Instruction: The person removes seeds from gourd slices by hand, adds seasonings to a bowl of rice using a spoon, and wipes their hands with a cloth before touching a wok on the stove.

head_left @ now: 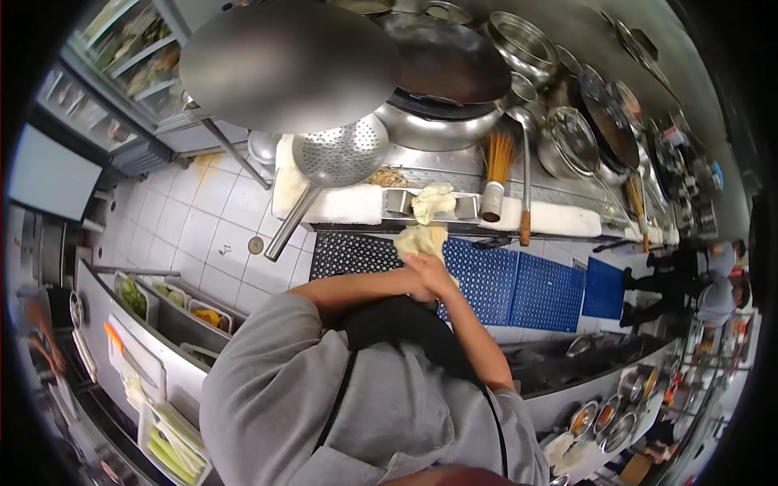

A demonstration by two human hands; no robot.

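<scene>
In front of my apron, both hands are close together on a crumpled pale yellow cloth (421, 240). My left hand (415, 285) lies against my right hand, and its fingers are partly hidden. The fingers of my right hand (431, 267) are wrapped round the cloth's lower part. Just beyond, another bunched pale piece of cloth (433, 202) sits on the metal fitting at the counter's front edge; I cannot tell whether the two pieces are joined.
A perforated ladle (340, 154) juts over the counter edge at left, near a blurred round shape. A wok (446, 61), bamboo brush (497, 166), long-handled ladle (526, 178) and white towels (539, 218) lie ahead. Blue mats (547, 287) cover the floor. People (705, 263) stand far right.
</scene>
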